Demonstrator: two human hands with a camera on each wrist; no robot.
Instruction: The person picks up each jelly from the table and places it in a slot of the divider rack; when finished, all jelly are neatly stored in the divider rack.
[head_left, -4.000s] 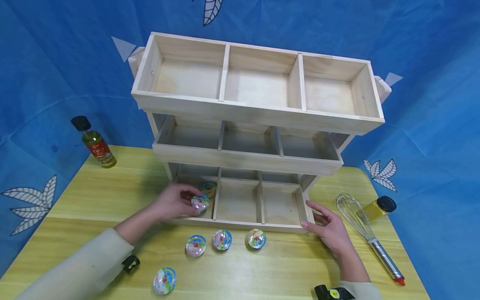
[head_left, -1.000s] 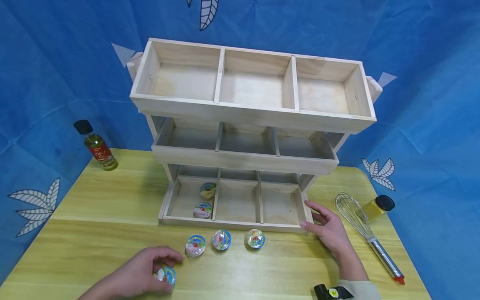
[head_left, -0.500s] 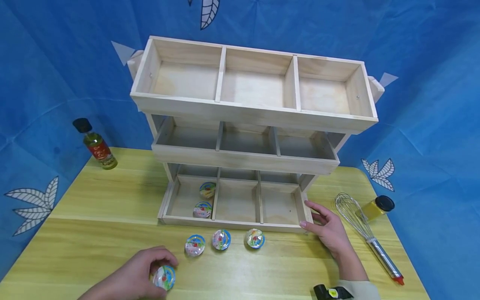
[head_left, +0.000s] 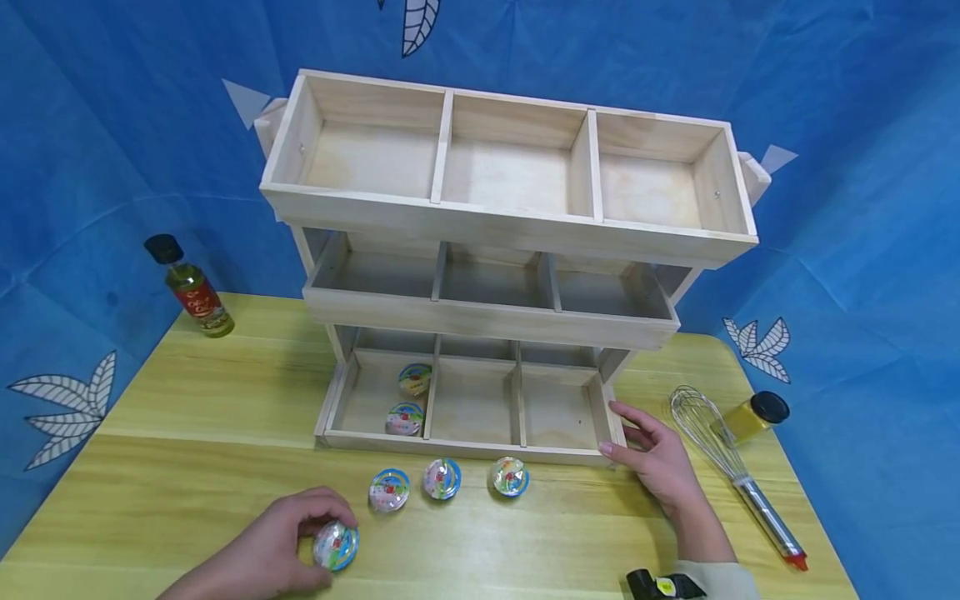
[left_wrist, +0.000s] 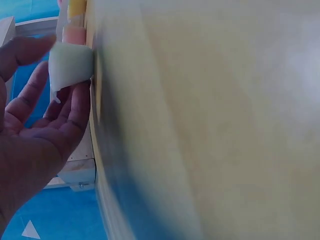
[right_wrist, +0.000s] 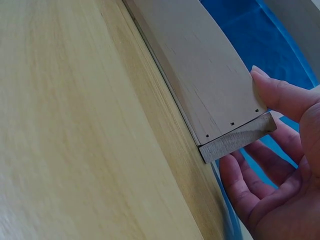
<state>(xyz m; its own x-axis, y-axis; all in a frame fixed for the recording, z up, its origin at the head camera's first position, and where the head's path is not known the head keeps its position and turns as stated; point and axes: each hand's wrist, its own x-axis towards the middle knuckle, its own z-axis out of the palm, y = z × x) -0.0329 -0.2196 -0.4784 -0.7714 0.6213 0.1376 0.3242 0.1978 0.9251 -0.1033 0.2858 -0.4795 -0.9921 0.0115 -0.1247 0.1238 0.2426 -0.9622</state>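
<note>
At the table's near left, my left hand (head_left: 273,537) holds a small jelly cup (head_left: 336,546) with a printed lid between thumb and fingers. The left wrist view shows this cup's pale side (left_wrist: 71,65), low by the tabletop. My right hand (head_left: 660,462) grips the right front corner of the bottom tier of a three-tier wooden rack (head_left: 480,451); its thumb lies on the front board (right_wrist: 210,75). Two jelly cups, one behind (head_left: 415,379) and one in front (head_left: 405,419), sit in the bottom tier's left compartment. Three more, left (head_left: 389,490), middle (head_left: 442,479) and right (head_left: 511,477), stand before the rack.
A bottle of oil (head_left: 198,296) with a black cap stands at the back left. On the right lie a whisk (head_left: 757,500) and, beside it, a yellow jar (head_left: 746,418) with a black lid. Blue cloth (head_left: 847,208) hangs behind the wooden table (head_left: 187,417).
My left hand set a jelly cup into the bottom left compartment, came back to the near cup, took hold of it and shifted it slightly. My right hand stayed at the rack's corner.
</note>
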